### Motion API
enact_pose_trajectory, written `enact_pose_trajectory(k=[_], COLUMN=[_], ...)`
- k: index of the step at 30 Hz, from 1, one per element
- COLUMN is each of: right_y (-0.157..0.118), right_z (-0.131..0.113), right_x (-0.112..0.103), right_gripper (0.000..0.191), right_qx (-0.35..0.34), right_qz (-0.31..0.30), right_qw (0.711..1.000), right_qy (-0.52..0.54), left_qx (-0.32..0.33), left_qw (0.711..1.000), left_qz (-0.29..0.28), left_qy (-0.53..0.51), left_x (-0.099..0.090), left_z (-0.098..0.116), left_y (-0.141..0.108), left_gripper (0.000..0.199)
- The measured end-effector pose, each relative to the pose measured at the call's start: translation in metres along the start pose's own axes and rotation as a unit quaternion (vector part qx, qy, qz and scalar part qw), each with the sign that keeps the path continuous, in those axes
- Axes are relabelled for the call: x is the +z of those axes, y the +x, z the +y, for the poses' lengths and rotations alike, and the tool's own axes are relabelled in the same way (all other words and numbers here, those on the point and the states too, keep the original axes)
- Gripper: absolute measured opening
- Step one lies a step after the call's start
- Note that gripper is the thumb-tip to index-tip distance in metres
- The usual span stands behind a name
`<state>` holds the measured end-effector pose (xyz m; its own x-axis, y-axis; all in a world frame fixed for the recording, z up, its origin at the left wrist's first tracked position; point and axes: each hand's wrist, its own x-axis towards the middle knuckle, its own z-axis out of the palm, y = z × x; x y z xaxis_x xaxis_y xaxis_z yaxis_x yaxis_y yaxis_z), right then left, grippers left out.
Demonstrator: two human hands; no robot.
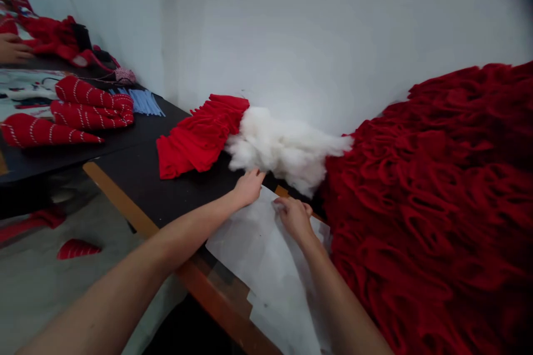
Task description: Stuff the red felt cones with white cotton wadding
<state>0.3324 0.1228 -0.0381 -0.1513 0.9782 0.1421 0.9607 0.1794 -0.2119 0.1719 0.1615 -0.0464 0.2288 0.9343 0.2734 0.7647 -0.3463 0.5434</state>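
A sheet of white paper [258,244] lies over the front edge of the black table, with more pale sheets below it. My left hand [250,186] is at the paper's far left corner, its fingers bent and closed by the edge. Against the upper right part of the paper, my right hand [293,215] has its thumb and fingers pinched together on the sheet. White fluffy stuffing [283,147] is heaped just beyond both hands. Left of it sits a stack of bright red fabric pieces [204,136].
A large pile of dark red fabric [425,205] rises at the right. On the left table are red cones with white stitching [91,102], blue strips [145,102] and another person's hand [14,49]. A pale wall stands behind. One red piece [78,248] lies on the floor.
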Motion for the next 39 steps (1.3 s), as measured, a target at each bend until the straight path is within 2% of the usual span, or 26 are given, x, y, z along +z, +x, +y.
enact_pose_trajectory(k=[3,6,8,11,13,15,16,18,19,21,23,25,26,28,29,31,33,35,39], right_y=[-0.003,-0.008,-0.014,-0.026,-0.034,-0.04,-0.042,-0.046,-0.048,-0.053,-0.057,-0.062,-0.066,-0.075,-0.079,-0.089,-0.095,-0.098,-0.098], right_z=[0.0,0.006,0.009,0.005,-0.004,-0.015,-0.02,-0.027,-0.028,-0.026,-0.02,-0.014,-0.011,-0.005,-0.003,0.001,0.003,0.004,0.002], right_x=[-0.003,-0.01,-0.016,-0.025,-0.028,-0.029,-0.028,-0.026,-0.025,-0.023,-0.024,-0.03,-0.034,-0.043,-0.047,-0.052,-0.05,-0.042,-0.025], right_gripper=[0.034,0.038,0.04,0.038,0.041,0.043,0.04,0.029,0.025,0.021,0.02,0.028,0.032,0.037,0.038,0.039,0.042,0.045,0.049], right_qx=[-0.005,-0.016,-0.006,0.023,-0.027,-0.1,-0.12,-0.123,-0.116,-0.094,-0.033,0.044,0.074,0.106,0.114,0.123,0.129,0.132,0.155], right_qz=[0.0,0.002,0.012,0.072,0.115,0.134,0.136,0.138,0.141,0.159,0.189,0.209,0.228,0.277,0.299,0.305,0.257,0.194,0.148], right_qw=[0.999,0.993,0.99,0.993,0.988,0.967,0.956,0.946,0.945,0.94,0.919,0.87,0.837,0.775,0.759,0.765,0.794,0.805,0.772], right_qy=[0.054,0.114,0.137,0.09,0.104,0.191,0.23,0.266,0.27,0.286,0.344,0.444,0.493,0.557,0.567,0.554,0.535,0.545,0.598], left_qx=[-0.008,-0.019,-0.02,-0.015,-0.011,-0.017,-0.026,-0.044,-0.045,-0.027,-0.021,0.009,0.04,0.09,0.092,0.029,-0.038,-0.079,-0.113], left_qw=[1.0,0.999,0.996,0.988,0.98,0.957,0.934,0.88,0.866,0.881,0.901,0.922,0.938,0.974,0.989,0.997,0.986,0.973,0.95], left_qz=[0.011,0.019,0.025,0.019,0.007,-0.01,-0.022,-0.049,-0.062,-0.081,-0.081,-0.087,-0.094,-0.088,-0.064,0.031,0.111,0.162,0.231], left_qy=[-0.008,-0.044,-0.081,-0.152,-0.198,-0.288,-0.356,-0.47,-0.495,-0.465,-0.425,-0.377,-0.332,-0.189,-0.099,0.059,0.116,0.146,0.179], left_x=[-0.001,-0.002,-0.005,-0.013,-0.018,-0.02,-0.019,-0.014,-0.011,-0.005,-0.004,-0.009,-0.015,-0.031,-0.041,-0.061,-0.078,-0.09,-0.107], left_z=[-0.012,-0.018,-0.016,-0.001,0.013,0.027,0.032,0.039,0.04,0.039,0.035,0.028,0.025,0.016,0.011,-0.003,-0.021,-0.039,-0.064], left_y=[0.019,0.027,0.022,0.004,-0.015,-0.034,-0.044,-0.059,-0.065,-0.074,-0.08,-0.085,-0.086,-0.087,-0.086,-0.078,-0.065,-0.05,-0.024], left_gripper=[0.03,0.022,0.022,0.015,0.015,0.02,0.023,0.031,0.033,0.034,0.035,0.046,0.053,0.056,0.05,0.034,0.029,0.028,0.027])
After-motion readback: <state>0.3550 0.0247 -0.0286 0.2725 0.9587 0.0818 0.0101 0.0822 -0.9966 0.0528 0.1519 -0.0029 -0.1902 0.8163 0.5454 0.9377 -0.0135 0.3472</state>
